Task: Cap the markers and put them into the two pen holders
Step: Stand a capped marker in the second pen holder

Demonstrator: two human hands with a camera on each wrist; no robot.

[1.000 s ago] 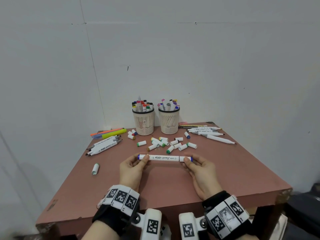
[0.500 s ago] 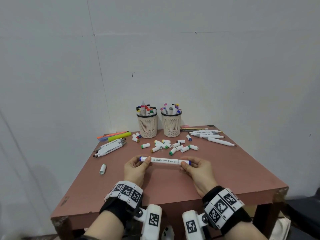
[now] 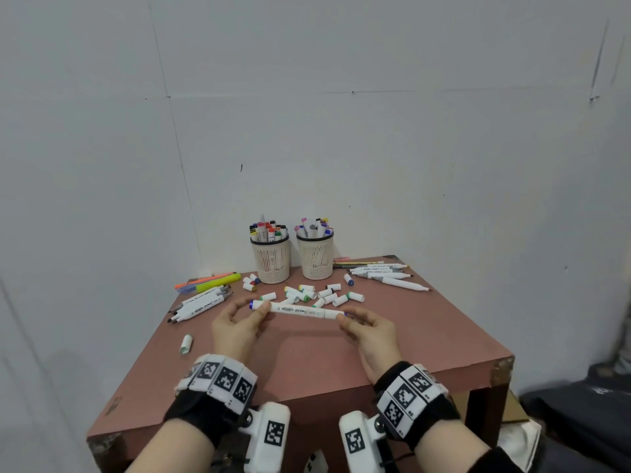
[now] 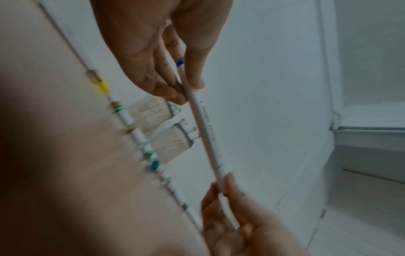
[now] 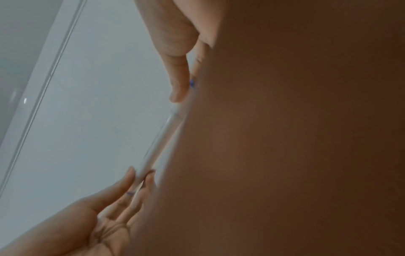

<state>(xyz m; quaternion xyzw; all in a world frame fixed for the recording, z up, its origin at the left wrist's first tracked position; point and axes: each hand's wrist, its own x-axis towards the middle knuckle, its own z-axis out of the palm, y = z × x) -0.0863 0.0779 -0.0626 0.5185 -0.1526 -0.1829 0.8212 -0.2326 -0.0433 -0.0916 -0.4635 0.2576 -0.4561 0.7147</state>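
Observation:
A white double-ended marker (image 3: 297, 310) with a blue-tipped cap on each end is held level above the table's near half. My left hand (image 3: 261, 307) pinches its left cap and my right hand (image 3: 343, 317) pinches its right cap. The left wrist view shows the marker (image 4: 207, 128) running from the left hand (image 4: 186, 86) down to the right hand (image 4: 221, 187). In the right wrist view the marker (image 5: 157, 147) is blurred. Two beige mesh pen holders (image 3: 271, 261) (image 3: 316, 257) stand at the back, both holding several capped markers.
Several loose caps (image 3: 307, 295) lie between the hands and the holders. Uncapped markers lie at the left (image 3: 201, 303) and back right (image 3: 386, 273). Highlighters (image 3: 211, 281) lie at the back left, one stray cap (image 3: 186, 343) near the left edge. The brown table (image 3: 426, 336) meets the walls.
Both hands keep their hold on the marker's two ends. The head view has drawn back, so the table looks smaller. The marker's right end now sits slightly lower.

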